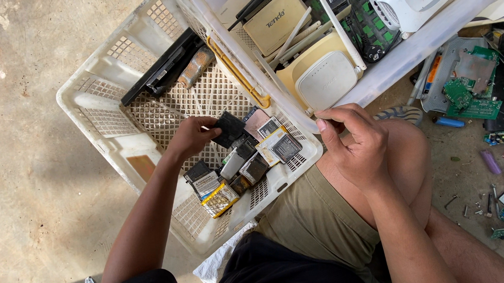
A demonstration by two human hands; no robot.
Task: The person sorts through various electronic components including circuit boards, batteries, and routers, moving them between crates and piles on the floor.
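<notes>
Right hand [356, 146], fingers curled, seems empty; left hand [192, 137] pinches black battery [229, 128] over white crate [101, 105], approx. dozen batteries [248, 165] inside already.

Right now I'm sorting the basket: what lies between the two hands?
In the head view, loose flat batteries in the white basket lie between the left hand and right hand.

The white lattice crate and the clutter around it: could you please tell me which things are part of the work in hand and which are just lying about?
In hand:
left hand, gripping a flat black battery
white lattice crate, with a heap of loose batteries
right hand, fingers curled, contents hidden

Lying about:
white bin of routers
green circuit boards on the floor
black slab in the crate's far end
</notes>
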